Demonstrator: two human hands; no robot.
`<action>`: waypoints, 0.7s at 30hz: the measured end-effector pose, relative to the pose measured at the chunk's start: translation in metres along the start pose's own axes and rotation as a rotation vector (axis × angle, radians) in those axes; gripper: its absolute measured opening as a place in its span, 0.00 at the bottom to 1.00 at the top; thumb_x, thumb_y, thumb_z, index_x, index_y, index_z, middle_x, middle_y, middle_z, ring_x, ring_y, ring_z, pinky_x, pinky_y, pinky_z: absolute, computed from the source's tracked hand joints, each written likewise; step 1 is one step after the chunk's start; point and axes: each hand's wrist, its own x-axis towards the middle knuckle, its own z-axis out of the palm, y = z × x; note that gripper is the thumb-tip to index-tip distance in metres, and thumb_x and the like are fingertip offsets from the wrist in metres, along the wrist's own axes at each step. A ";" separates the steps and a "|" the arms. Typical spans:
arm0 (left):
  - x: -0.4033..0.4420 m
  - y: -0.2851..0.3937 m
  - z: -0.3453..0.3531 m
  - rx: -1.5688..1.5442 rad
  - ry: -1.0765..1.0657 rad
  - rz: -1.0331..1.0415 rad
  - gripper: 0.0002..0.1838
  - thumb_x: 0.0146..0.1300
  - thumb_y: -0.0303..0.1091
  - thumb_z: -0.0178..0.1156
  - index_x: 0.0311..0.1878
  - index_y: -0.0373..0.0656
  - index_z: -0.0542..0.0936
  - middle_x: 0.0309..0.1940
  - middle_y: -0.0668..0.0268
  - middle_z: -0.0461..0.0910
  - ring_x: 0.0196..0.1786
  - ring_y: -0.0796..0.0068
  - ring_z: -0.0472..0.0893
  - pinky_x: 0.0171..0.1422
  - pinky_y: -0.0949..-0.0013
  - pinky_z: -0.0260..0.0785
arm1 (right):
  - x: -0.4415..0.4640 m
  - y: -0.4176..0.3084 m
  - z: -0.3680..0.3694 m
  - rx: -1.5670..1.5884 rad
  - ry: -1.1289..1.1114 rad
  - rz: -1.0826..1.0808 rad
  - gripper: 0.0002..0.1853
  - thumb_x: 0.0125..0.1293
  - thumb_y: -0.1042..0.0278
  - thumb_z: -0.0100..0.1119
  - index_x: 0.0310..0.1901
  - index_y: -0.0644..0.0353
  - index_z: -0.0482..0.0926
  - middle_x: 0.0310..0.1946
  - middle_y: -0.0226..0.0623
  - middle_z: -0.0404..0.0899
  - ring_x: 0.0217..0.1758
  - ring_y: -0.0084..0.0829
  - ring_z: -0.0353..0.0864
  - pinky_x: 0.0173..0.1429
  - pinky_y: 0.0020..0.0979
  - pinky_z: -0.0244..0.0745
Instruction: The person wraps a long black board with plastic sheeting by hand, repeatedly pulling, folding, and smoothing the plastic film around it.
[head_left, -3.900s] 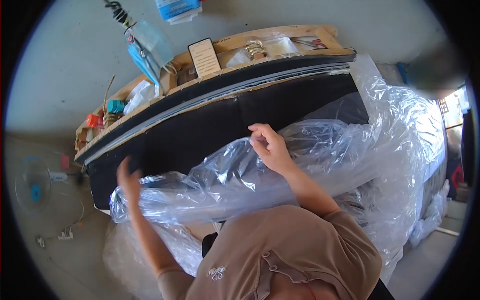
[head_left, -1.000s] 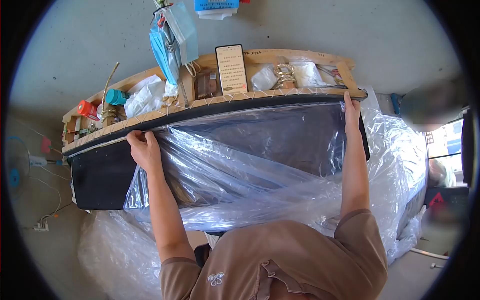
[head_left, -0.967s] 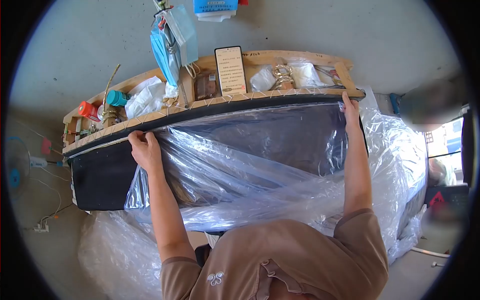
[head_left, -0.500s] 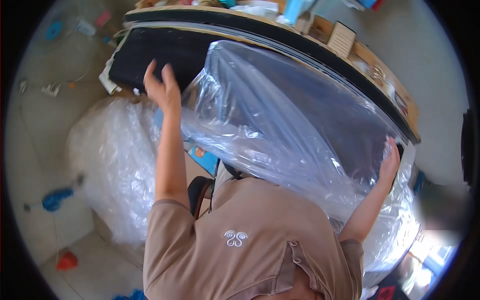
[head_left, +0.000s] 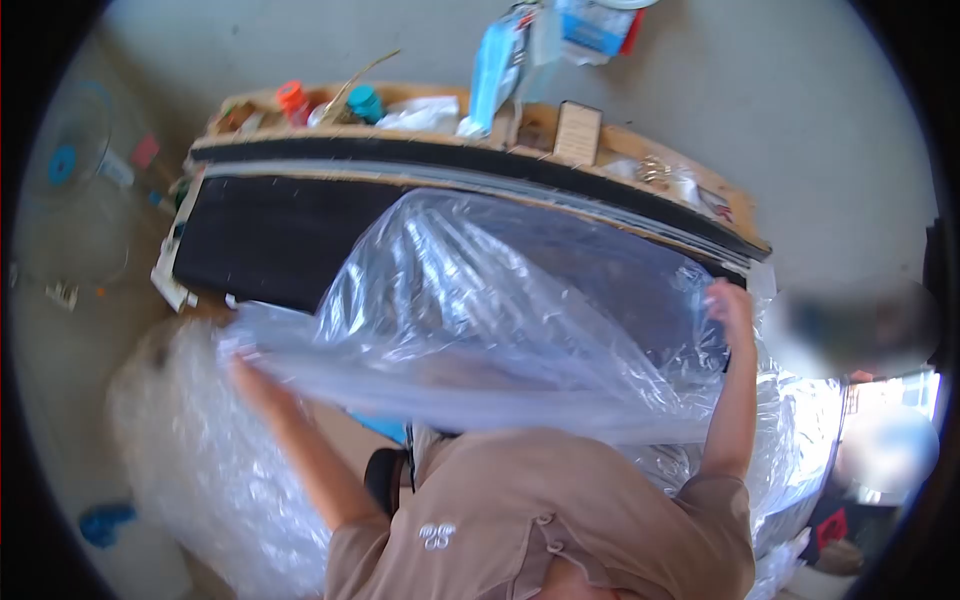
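Clear plastic film (head_left: 480,300) lies in folds over the middle and right of a long black panel (head_left: 270,235); the panel's left part is bare. My left hand (head_left: 243,365), blurred by motion, grips the film's near left edge, which is stretched toward it. At the panel's right end, my right hand (head_left: 732,305) is closed at the film, its fingertips pinching the plastic. A black edge with a grey strip (head_left: 400,172) runs along the far side of the panel.
Behind the panel, a wooden shelf (head_left: 625,140) holds a phone (head_left: 578,132), a red-capped bottle (head_left: 292,100) and a teal lid (head_left: 365,102). Face masks (head_left: 490,80) hang above it. Bunched plastic (head_left: 215,450) lies at the lower left, a fan (head_left: 62,165) at the far left.
My left hand, open above the panel's left part half a second ago, has come down and left and now holds the film's edge, pulling it leftward. The view has turned.
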 end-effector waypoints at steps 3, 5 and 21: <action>-0.002 0.163 0.066 -0.325 -0.083 0.156 0.21 0.64 0.43 0.47 0.52 0.38 0.75 0.45 0.59 0.76 0.47 0.69 0.76 0.51 0.69 0.69 | -0.063 -0.062 0.115 -0.253 -0.797 0.045 0.17 0.61 0.55 0.55 0.36 0.62 0.82 0.32 0.35 0.82 0.31 0.25 0.80 0.32 0.25 0.76; -0.026 0.194 0.132 -0.211 -0.140 0.325 0.23 0.64 0.44 0.47 0.57 0.38 0.72 0.51 0.61 0.74 0.50 0.71 0.74 0.55 0.69 0.66 | -0.094 -0.060 0.193 -0.176 -1.056 -0.153 0.21 0.65 0.52 0.52 0.49 0.61 0.78 0.46 0.36 0.79 0.50 0.30 0.76 0.54 0.30 0.71; -0.167 0.028 0.200 0.542 -1.224 0.851 0.05 0.56 0.27 0.57 0.36 0.41 0.78 0.45 0.64 0.79 0.54 0.61 0.75 0.63 0.54 0.59 | -0.140 -0.017 0.072 -0.185 -0.335 -0.567 0.08 0.57 0.67 0.59 0.30 0.63 0.78 0.21 0.36 0.77 0.24 0.34 0.79 0.30 0.35 0.71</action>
